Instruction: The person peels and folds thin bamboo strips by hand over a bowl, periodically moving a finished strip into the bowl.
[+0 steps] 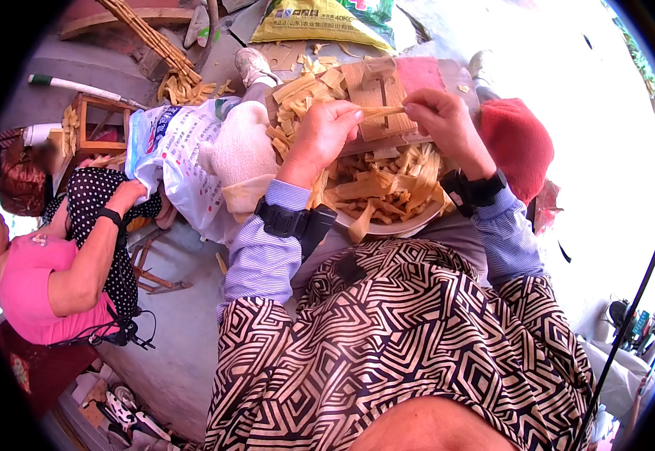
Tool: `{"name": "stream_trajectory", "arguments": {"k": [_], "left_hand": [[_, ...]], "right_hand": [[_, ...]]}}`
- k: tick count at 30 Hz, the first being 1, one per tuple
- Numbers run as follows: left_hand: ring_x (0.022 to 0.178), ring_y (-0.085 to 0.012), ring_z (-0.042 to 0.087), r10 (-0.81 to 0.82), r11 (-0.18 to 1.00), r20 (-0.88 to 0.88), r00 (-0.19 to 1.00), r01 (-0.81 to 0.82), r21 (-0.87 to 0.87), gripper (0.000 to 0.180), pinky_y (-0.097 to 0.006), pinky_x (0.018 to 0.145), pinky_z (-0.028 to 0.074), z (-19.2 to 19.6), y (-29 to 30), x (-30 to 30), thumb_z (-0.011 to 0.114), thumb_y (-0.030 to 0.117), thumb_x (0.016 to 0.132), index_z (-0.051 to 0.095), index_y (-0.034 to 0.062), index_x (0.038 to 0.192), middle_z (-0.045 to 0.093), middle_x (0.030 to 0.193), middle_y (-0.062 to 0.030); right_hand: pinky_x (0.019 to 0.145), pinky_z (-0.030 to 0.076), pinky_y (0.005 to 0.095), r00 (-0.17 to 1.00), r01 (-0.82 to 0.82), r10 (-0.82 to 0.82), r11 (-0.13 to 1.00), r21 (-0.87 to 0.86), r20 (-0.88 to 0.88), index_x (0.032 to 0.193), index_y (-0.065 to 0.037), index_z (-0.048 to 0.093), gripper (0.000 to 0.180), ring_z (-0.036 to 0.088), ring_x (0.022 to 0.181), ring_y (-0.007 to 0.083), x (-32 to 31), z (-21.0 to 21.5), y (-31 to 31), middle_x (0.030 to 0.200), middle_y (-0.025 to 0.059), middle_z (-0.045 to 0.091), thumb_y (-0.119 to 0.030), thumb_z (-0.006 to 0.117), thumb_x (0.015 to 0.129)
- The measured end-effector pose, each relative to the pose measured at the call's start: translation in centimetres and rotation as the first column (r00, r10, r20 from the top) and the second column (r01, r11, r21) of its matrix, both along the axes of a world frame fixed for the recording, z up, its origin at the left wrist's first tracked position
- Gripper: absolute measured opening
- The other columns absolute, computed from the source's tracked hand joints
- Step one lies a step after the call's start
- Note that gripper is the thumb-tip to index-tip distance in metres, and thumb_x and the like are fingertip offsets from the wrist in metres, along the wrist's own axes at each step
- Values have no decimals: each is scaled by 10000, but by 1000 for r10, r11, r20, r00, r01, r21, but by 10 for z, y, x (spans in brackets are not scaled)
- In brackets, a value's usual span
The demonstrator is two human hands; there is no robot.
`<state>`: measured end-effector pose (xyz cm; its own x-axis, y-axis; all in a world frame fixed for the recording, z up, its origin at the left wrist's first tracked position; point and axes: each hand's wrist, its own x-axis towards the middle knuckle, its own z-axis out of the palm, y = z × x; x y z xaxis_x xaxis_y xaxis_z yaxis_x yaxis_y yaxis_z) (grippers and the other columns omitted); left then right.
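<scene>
A thin tan strip (382,111), which looks like dried plant material, is stretched level between my two hands. One end sits pinched in the fingers of my left hand (321,137). My right hand (448,126) grips the opposite end between thumb and fingertips. Under the strip lies a wooden board (375,92) with a dark slot down its middle. Flat tan strips (291,105) are heaped on the board's left side. Below my hands, a pale bowl (403,228) on my lap holds many folded or curled tan pieces (380,192).
A pale pink cloth (243,146) covers my left knee, a red cloth (519,146) my right. At left, a person in pink (49,278) holds a white plastic bag (192,161). A yellow sack (320,26) lies ahead; a small wooden frame (102,124) stands far left.
</scene>
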<state>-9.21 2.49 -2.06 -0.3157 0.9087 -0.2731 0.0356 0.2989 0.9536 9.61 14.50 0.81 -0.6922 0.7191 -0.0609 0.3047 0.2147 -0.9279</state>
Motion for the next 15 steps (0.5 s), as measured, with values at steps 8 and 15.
{"name": "stream_trajectory", "arguments": {"k": [8, 15], "left_hand": [[570, -65, 499, -45, 991, -260, 965, 76, 111, 180, -234, 505, 400, -14, 12, -4, 598, 129, 898, 673, -21, 962, 580, 649, 6], [633, -154, 577, -17, 998, -214, 977, 28, 49, 221, -312, 599, 464, -9, -29, 4, 579, 193, 906, 671, -8, 899, 624, 692, -103]], "right_hand": [[620, 494, 333, 991, -69, 36, 962, 264, 126, 886, 2, 646, 138, 617, 620, 233, -10, -13, 8, 698, 152, 632, -114, 601, 827], [749, 487, 410, 959, -280, 230, 862, 422, 166, 953, -28, 657, 167, 606, 860, 349, 31, 7, -21, 928, 176, 622, -88, 649, 798]]}}
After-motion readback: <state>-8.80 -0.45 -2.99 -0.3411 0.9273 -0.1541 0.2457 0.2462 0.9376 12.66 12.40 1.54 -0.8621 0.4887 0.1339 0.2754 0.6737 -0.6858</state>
